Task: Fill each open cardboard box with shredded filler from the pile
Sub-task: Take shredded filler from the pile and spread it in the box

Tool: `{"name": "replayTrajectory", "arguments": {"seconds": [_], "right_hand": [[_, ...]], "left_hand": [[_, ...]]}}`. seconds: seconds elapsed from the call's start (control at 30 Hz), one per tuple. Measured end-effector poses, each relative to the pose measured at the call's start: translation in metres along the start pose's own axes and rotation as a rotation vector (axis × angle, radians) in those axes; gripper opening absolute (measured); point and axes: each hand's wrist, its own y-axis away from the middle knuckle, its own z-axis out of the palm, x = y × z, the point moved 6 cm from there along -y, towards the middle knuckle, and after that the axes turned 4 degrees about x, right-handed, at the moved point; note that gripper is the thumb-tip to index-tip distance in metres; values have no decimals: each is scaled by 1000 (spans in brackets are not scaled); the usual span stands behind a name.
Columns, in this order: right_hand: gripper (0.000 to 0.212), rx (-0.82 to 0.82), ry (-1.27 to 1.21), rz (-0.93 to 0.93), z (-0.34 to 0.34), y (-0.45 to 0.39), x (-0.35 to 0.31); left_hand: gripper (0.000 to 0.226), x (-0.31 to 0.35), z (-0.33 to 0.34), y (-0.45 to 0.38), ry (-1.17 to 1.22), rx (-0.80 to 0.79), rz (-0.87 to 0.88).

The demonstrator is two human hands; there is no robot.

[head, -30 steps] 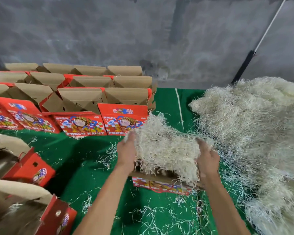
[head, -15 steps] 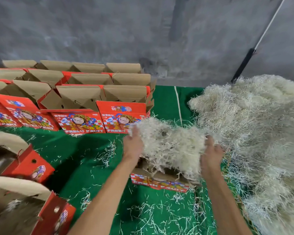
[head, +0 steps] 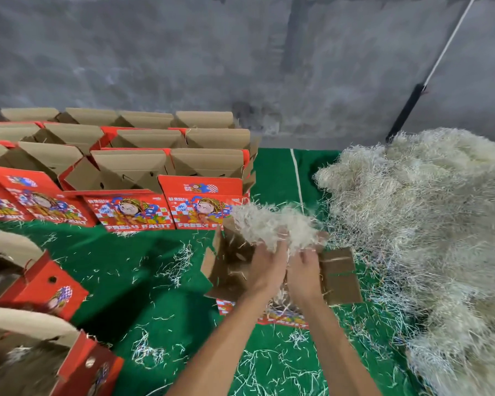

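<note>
While a wad of shredded filler [head: 272,224] is pressed down into the open box [head: 232,261] near the middle of the green cloth [head: 160,281], its brown flaps are spread to either side. Rows of open red boxes [head: 132,178] printed "FRESH FRUIT" are ranged toward the far left edge of the cloth; what lies inside them cannot be made out. Two more red boxes [head: 40,287] are seen at the near left corner, with some filler in the nearest. Loose strands are scattered over the cloth, and the big pile [head: 426,230] is heaped along its right edge. A grey concrete wall [head: 183,58] is seen behind. The wad is grasped by the left hand [head: 265,270] and the right hand [head: 303,271], set side by side with fingers curled into it.
</note>
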Motion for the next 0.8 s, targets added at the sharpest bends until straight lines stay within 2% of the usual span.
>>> {"name": "replayTrajectory", "arguments": {"seconds": [0.03,0.1,0.13,0.2,0.27,0.37,0.43,0.47,0.53,0.57,0.67,0.73,0.8], "right_hand": [[46,-47,-2,-39,4,3,-1],[43,-61,-65,17,-11,-4,4],[41,-10,-86,73,-24,-10,9],[43,130,-67,156,-46,-17,23],[47,165,-85,110,-44,-15,29],[54,24,12,-10,-14,0,20],[53,-45,60,-28,2,7,22],[44,-43,54,-22,4,7,24],[22,-29,86,-13,2,6,26],[20,-23,90,-16,0,5,25],[37,0,118,-14,0,4,26],[27,-1,76,-32,1,5,27],[15,17,44,-91,0,9,22]], "left_hand": [[89,-5,-1,-1,59,37,-39],[62,-15,-22,-11,107,108,-69],[44,-19,-33,-16,90,112,-60],[40,-21,-49,-21,124,127,-65],[37,-22,-50,-24,197,110,-100],[66,-17,-27,-17,144,-28,-132],[67,-9,-11,-8,57,-108,-102],[62,-4,-9,-4,19,-119,-90],[73,2,-9,-1,-20,-152,-76],[79,4,-10,-1,-36,-175,-73],[79,10,-17,4,-63,-227,-45],[92,8,-17,5,-72,-237,-46],[82,6,-17,3,-81,-240,-20]]}}
